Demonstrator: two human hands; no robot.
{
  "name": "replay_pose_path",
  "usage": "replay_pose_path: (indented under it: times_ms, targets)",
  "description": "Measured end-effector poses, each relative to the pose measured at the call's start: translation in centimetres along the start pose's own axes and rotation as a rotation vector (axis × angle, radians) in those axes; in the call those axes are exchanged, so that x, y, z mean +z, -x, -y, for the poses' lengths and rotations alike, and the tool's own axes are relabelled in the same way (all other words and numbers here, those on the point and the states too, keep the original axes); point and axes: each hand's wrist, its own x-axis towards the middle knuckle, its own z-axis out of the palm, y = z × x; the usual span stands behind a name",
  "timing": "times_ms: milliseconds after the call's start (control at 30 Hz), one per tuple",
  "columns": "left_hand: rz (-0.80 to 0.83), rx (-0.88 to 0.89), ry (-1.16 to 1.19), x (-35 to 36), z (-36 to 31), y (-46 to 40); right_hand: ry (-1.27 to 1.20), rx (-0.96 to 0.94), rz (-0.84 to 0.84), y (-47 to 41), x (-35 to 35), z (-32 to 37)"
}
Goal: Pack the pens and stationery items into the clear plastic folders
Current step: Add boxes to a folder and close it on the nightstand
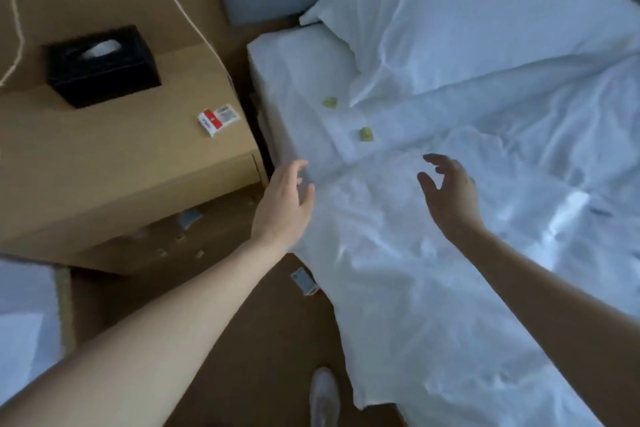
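Note:
My left hand (pixel 284 199) reaches over the left edge of a white bed (pixel 415 288) with fingers relaxed and holds nothing. My right hand (pixel 450 194) hovers above the crumpled sheet with fingers spread, also holding nothing. Two small yellow-green items (pixel 330 102) (pixel 365 134) lie on the sheet beyond my hands. A shiny clear plastic piece (pixel 568 215) lies on the bed at the right, with a dark pen-like thing (pixel 601 212) beside it. The frame is blurred, so I cannot make out more detail.
A wooden bedside table (pixel 121 163) stands left of the bed with a black tissue box (pixel 102 64) and a small red and white box (pixel 218 118). A pillow (pixel 467 21) lies at the head. Small items (pixel 304 282) lie on the brown floor.

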Motion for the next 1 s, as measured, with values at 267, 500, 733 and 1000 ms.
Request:
replay_pose_path:
  times_ms: [267, 500, 733, 1000]
  targets:
    - [0.299, 0.167, -0.188, 11.4, -8.1, -1.6, 0.108, 0.217, -0.023, 1.5, -6.1, -11.7]
    - [0.445, 0.111, -0.437, 17.6, -9.1, -2.6, 0.134, 0.485, -0.06, 3.5, -7.1, -18.3]
    - [0.331, 0.034, -0.442, 19.9, -9.0, -2.4, 0.258, 0.663, -0.116, 3.9, -6.3, -19.6]
    - [0.176, -0.139, -0.025, 18.5, -8.5, -3.1, 0.16, 0.901, -0.226, 3.5, -8.2, -20.9]
